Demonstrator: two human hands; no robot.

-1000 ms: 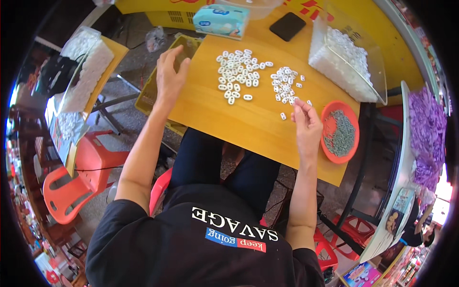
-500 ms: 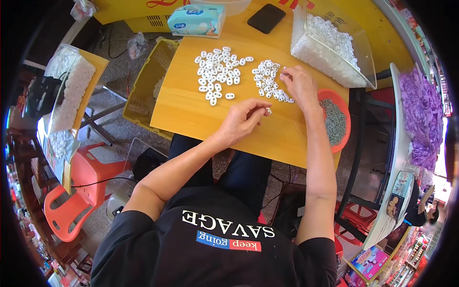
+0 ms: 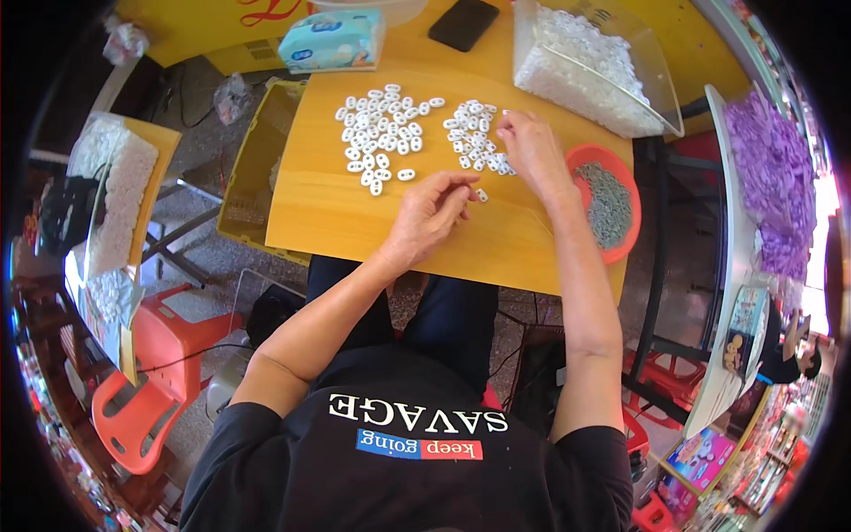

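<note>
Small white oval pieces with two dark holes lie in a loose group (image 3: 377, 129) left of centre on the table (image 3: 337, 213). A tighter group of white pieces (image 3: 474, 133) is to the right of it. My left hand (image 3: 430, 213) is over the near part of the table, fingers curled together. A single white piece (image 3: 481, 195) sits right beside its fingertips; whether they touch it is unclear. My right hand (image 3: 534, 151) is at the right edge of the tighter group, fingers bent and pressed together; what they hold is hidden.
An orange-red bowl (image 3: 631, 213) of small grey metal parts stands by my right forearm. Behind are a clear bin (image 3: 665, 106) of white pieces, a black phone (image 3: 463, 24) and a tissue pack (image 3: 330, 41). Left of the table is a yellow crate (image 3: 239, 217); purple pieces (image 3: 771, 186) fill the right side.
My left hand has drawn slightly left, away from the single white piece that was at its fingertips. The right hand stays by the tighter group. The whole view has shifted a little.
</note>
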